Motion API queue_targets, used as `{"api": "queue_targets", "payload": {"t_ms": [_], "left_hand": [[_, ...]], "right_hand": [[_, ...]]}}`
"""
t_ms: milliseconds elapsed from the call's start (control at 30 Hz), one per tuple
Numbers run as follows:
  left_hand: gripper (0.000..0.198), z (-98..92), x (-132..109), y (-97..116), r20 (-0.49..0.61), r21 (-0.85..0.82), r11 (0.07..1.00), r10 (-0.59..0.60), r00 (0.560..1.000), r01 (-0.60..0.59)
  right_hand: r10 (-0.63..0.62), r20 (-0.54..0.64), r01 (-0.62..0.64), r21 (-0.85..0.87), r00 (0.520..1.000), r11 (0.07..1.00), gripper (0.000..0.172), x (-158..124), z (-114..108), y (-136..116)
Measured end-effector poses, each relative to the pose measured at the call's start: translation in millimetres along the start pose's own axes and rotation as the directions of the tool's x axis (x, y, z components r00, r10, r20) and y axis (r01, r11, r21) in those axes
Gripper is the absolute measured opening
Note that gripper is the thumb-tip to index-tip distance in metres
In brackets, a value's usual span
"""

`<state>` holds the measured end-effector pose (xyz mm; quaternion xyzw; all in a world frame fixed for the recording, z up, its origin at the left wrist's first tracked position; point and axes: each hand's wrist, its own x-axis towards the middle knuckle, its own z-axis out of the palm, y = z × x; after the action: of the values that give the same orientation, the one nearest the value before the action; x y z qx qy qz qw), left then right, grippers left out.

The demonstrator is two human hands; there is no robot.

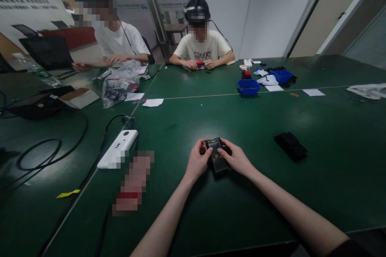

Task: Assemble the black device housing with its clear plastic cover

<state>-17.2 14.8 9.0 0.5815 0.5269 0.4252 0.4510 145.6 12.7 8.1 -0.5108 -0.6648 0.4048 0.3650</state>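
left hand point(197, 157): gripping left side of black device point(220, 163), thumb on its face
right hand point(237, 156): gripping the opposite side, thumb also on face
black device: between the hands, over green surface point(183, 122); can't tell if touching
black block point(291, 146): on surface, right of right hand, well apart
white box marked 5 point(117, 149): on surface, left of left hand

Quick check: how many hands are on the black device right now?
2. The left hand holds the left side of the black device, the right hand its right side. Parts of both are hidden behind it.
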Motion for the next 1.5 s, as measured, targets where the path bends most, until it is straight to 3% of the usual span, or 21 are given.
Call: {"api": "queue_targets", "payload": {"t_ms": [167, 267, 367, 467, 567, 667, 767, 900, 1100, 1333, 1500], "left_hand": [[0.031, -1.5, 0.9, -1.4, 0.009, -0.018, 0.999, 0.04, 0.999, -0.04], [0.033, -0.5, 0.0, -0.5, 0.039, -0.07, 0.997, 0.03, 0.999, -0.027], [0.042, 2.2, -1.9, 1.2, 0.081, -0.153, 0.988, -0.024, 0.996, 0.037], [0.049, 4.3, -3.1, 2.3, 0.084, -0.191, 0.978, -0.071, 0.994, 0.086], [0.046, 4.5, -2.7, 1.9, 0.092, -0.179, 0.977, -0.097, 0.991, 0.112], [0.04, 4.0, -2.0, 0.4, 0.105, -0.153, 0.982, -0.092, 0.99, 0.107], [0.035, 3.7, -1.7, -1.7, 0.116, -0.125, 0.987, -0.084, 0.99, 0.098], [0.033, 3.2, -2.1, -2.9, 0.113, -0.106, 0.99, -0.079, 0.99, 0.091], [0.031, 2.2, -2.1, 0.9, 0.102, -0.078, 0.991, -0.097, 0.99, 0.105], [0.028, 1.2, -2.1, 3.2, 0.107, -0.073, 0.992, -0.097, 0.989, 0.105], [0.028, 0.6, -2.3, 3.0, 0.119, -0.07, 0.992, -0.093, 0.989, 0.102]], "right_hand": [[-0.056, 0.089, 0.048, 0.087, 0.994, 0.995, 0.065, -2.0, -1.7, 2.3], [-0.068, 0.105, 0.057, 0.103, 0.992, 0.993, 0.069, -1.9, -2.1, 1.9], [-0.078, 0.041, 0.077, 0.021, 0.996, 0.997, 0.064, 0.8, -7.1, 0.2], [-0.134, -0.104, 0.108, -0.22, 0.985, 0.969, 0.06, 7.9, -25.2, 0.3], [-0.213, -0.268, 0.039, -0.535, 0.939, 0.844, 0.056, 19.2, -57.3, 5.5], [-0.27, -0.34, -0.099, -0.766, 0.901, 0.635, 0.05, 31.2, -90.0, 16.6], [-0.254, -0.348, -0.195, -0.856, 0.902, 0.479, 0.047, 39.5, -107.5, 30.9], [-0.222, -0.327, -0.226, -0.895, 0.919, 0.384, 0.042, 42.2, -107.9, 44.6], [-0.218, -0.346, -0.254, -0.898, 0.913, 0.36, 0.034, 39.9, -106.1, 48.6], [-0.15, -0.344, -0.263, -0.881, 0.927, 0.394, 0.039, 37.8, -104.6, 53.8], [-0.183, -0.344, -0.257, -0.889, 0.921, 0.379, 0.037, 23.6, -111.4, 37.6]]}}
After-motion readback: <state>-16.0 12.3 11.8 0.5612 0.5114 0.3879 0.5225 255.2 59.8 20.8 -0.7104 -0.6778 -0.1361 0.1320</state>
